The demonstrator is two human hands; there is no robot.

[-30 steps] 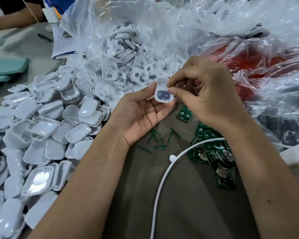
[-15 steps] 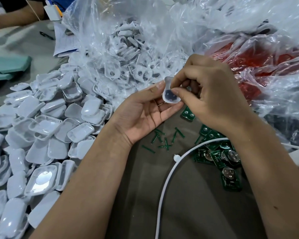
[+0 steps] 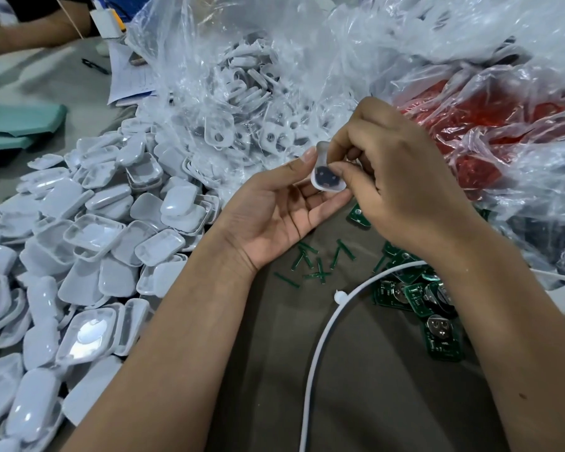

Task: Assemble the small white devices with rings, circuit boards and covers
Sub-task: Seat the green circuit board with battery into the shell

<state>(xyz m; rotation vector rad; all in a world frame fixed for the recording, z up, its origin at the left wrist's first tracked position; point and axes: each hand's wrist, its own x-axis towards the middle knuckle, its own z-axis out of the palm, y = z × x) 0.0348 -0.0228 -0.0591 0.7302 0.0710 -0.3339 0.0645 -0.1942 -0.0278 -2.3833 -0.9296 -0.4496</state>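
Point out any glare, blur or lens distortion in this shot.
Head view: glare on the clear bags and a glossy cover; wide-angle bending at the edges; hands and the white device fairly sharp, far top-left soft.

Device shell (image 3: 326, 172): small, white, rounded; dark insert shows in its open face; tilted toward you, held above the surface between your hands.
Covers (image 3: 88, 230): white heap on your left, some face up, some hollow side up.
Circuit boards (image 3: 421, 296): green, with round metal cells, piled on your right.
Bagged shells (image 3: 242, 102): white, with holes, in clear plastic behind.
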